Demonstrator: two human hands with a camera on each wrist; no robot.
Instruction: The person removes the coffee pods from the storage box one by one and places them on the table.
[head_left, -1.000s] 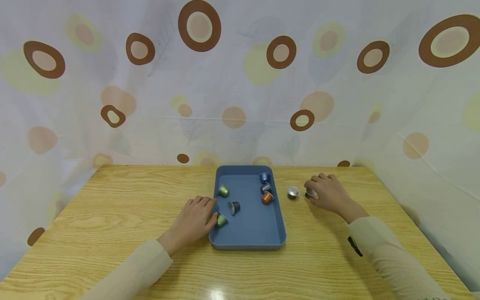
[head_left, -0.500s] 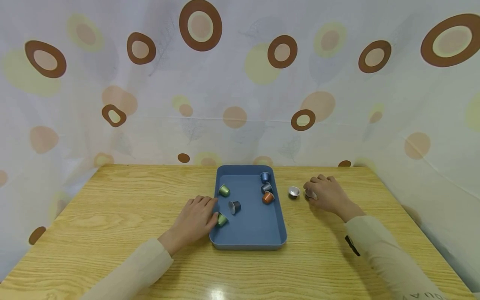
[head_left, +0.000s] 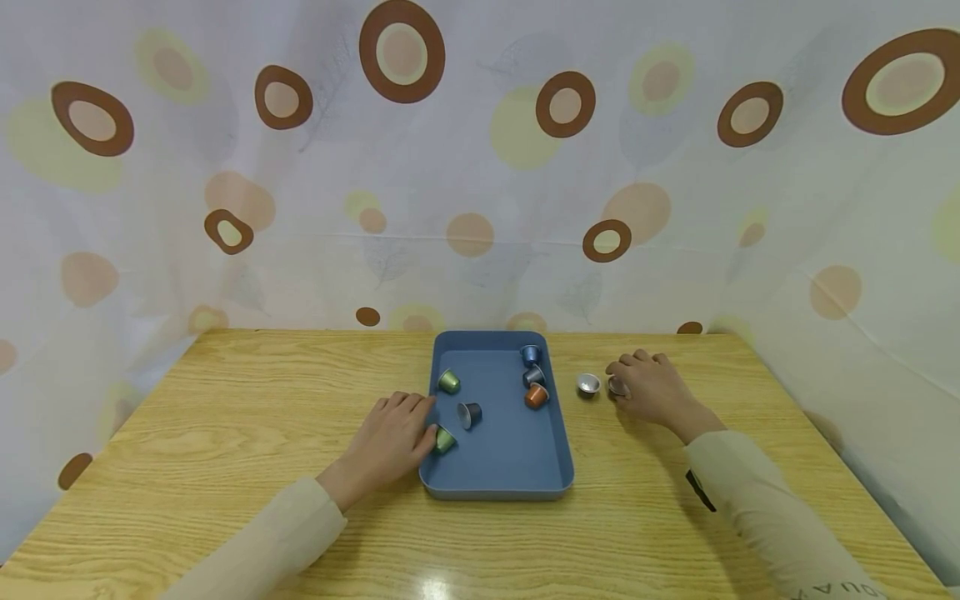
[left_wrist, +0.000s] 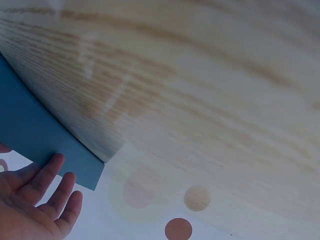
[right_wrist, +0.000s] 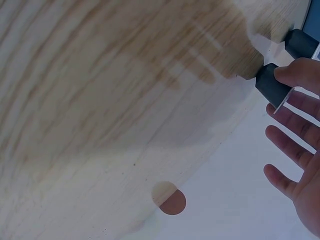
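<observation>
On the right side of the table, my right hand (head_left: 651, 388) pinches a dark coffee capsule (right_wrist: 272, 82), thumb against its side; its silver lid (head_left: 618, 386) peeks past the fingers in the head view. A second dark capsule (head_left: 588, 386) stands just left of it, lid up. My left hand (head_left: 386, 443) rests on the left rim of the blue tray (head_left: 495, 493), fingertips over its outer wall in the left wrist view. Near that thumb lies a green capsule (head_left: 445, 439), partly hidden by it.
Inside the tray lie another green capsule (head_left: 449, 382) and a dark grey one (head_left: 469, 415). A blue capsule (head_left: 531, 355), a dark blue one (head_left: 533, 376) and an orange one (head_left: 536, 396) line its right wall. A patterned cloth (head_left: 420, 275) hangs behind the wooden table (head_left: 300, 375).
My right hand has shifted slightly left with the dark capsule, bringing it closer to the other one. The left hand and tray stay put.
</observation>
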